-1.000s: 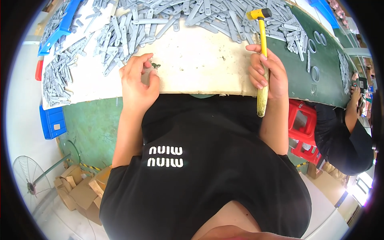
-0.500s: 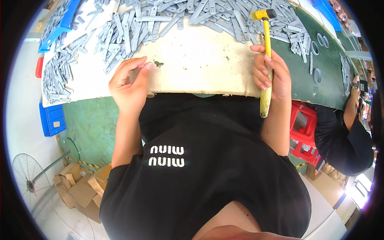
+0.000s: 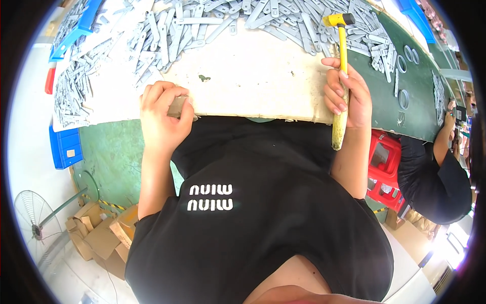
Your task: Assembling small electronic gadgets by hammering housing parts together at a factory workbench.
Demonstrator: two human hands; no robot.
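Observation:
My left hand point(image 3: 166, 114) is at the near edge of the table, its fingers curled and its thumb bent in. Between thumb and forefinger shows a small brownish-grey block point(image 3: 177, 105); the hand covers the rest of it. My right hand point(image 3: 349, 93) is wrapped around the yellow handle of a mallet point(image 3: 344, 48). The mallet's yellow head with a black face points away from me, and its worn grip end hangs past the table edge. Long flat grey strips with holes point(image 3: 278, 17) lie in a loose heap across the far side of the table.
More grey strips point(image 3: 76, 96) are piled at the left beside a blue bin point(image 3: 76, 38). Grey rings point(image 3: 403, 99) lie on the green surface at right. A red stool point(image 3: 383, 157) and a co-worker in black point(image 3: 430, 177) are at right; a fan point(image 3: 35, 218) stands lower left.
My left hand has drawn back a little toward the table edge, and its fingers have curled down; the block now shows between them. The mallet is held much as before.

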